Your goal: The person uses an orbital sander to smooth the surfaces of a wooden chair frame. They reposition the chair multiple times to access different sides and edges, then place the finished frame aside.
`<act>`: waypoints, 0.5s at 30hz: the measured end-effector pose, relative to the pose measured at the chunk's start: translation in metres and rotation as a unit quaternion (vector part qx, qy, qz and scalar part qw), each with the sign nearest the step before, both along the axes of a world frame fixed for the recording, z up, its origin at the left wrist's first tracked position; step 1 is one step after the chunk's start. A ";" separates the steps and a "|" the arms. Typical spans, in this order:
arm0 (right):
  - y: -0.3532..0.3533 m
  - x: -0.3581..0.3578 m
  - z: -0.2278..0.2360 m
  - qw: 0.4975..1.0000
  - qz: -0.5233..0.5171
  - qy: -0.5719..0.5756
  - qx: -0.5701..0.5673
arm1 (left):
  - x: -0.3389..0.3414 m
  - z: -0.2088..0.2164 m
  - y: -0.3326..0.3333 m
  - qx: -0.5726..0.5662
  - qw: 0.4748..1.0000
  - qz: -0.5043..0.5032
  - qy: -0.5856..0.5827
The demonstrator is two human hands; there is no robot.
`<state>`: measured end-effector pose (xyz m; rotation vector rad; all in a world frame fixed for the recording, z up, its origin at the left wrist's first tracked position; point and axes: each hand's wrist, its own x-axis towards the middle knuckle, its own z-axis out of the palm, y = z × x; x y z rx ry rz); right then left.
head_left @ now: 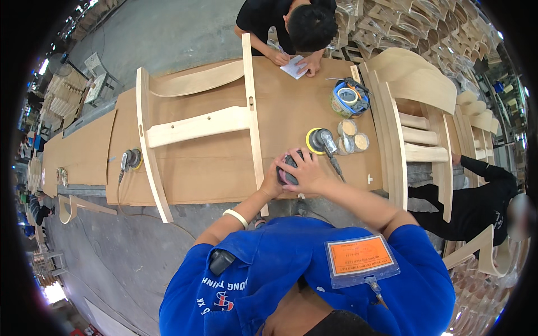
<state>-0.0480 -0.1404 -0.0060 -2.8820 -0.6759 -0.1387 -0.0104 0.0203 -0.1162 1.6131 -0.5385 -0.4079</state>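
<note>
My left hand and my right hand are closed together around a dark rounded block with a pinkish-purple face; its exact kind is not clear. They hold it over the table's near edge, just right of a pale wooden chair frame. This frame lies on the cardboard-covered table, with two long posts joined by a curved rail and a crossrail with holes. Close beyond my right hand rests a sander with a yellow pad. Beside it stand several clear jars of tan material.
A second sander lies left of the frame, its hose trailing off the edge. A tub of tape rolls sits at the far right. Stacked chair frames border the table's right end. Across, a person writes on paper; another person is at right.
</note>
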 end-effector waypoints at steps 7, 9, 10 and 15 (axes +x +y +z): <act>-0.018 0.014 0.002 0.993 0.118 -0.009 0.000 | 0.000 0.012 0.004 0.010 1.000 -0.003 -0.027; -0.013 0.009 0.000 0.996 0.090 -0.019 0.000 | 0.000 0.008 0.007 0.022 0.999 -0.023 -0.011; -0.010 0.007 -0.001 0.997 0.075 -0.021 -0.003 | 0.001 0.005 0.008 0.028 0.999 -0.042 -0.008; -0.005 0.003 -0.001 1.000 0.014 -0.026 0.002 | 0.003 -0.010 0.002 -0.010 0.999 -0.006 0.031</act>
